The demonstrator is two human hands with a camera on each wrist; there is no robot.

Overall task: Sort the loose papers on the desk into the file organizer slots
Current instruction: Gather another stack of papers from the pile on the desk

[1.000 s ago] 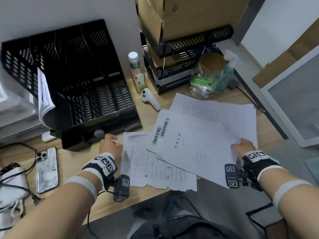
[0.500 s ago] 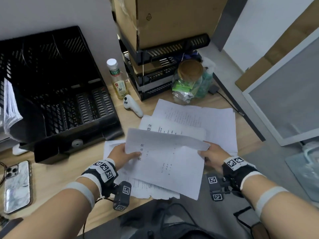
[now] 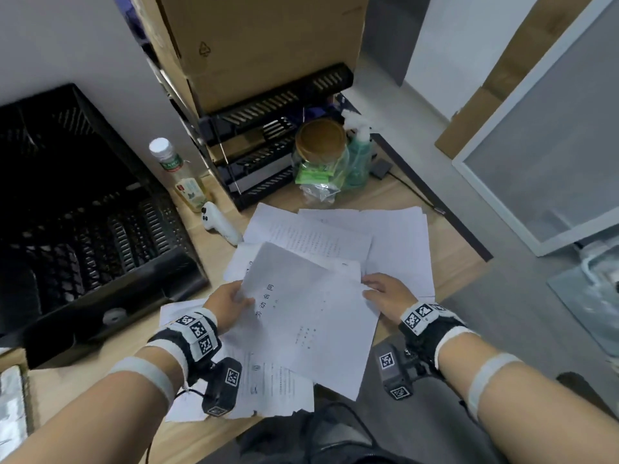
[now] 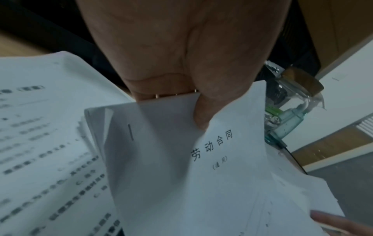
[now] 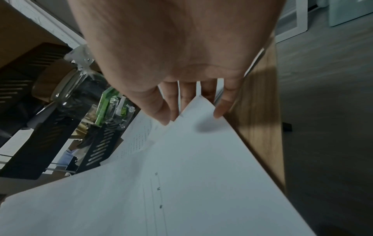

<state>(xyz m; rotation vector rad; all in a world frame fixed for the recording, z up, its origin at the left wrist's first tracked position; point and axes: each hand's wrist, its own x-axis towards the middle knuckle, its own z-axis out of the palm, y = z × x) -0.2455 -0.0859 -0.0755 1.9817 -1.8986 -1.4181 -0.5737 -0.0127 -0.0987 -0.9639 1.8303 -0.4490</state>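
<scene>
Pretty cramped corner: light wooden desk (image 3: 395, 195) pushed against a plain white wall (image 3: 67, 45), grey floor (image 3: 502, 313) off to the right. A white-framed panel (image 3: 542, 155) leans there with brown cardboard (image 3: 475, 105) behind it. Lighting's dim and cool-toned.

Bottle (image 3: 182, 177) & white controller (image 3: 219, 223) by cardboard box (image 3: 264, 45); glass jar (image 3: 321, 155) w/ wood lid

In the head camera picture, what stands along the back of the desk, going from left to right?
Black file organizer → drink bottle → white controller → stacked black trays carrying a cardboard box → cork-lidded glass jar → green spray bottle.
</scene>
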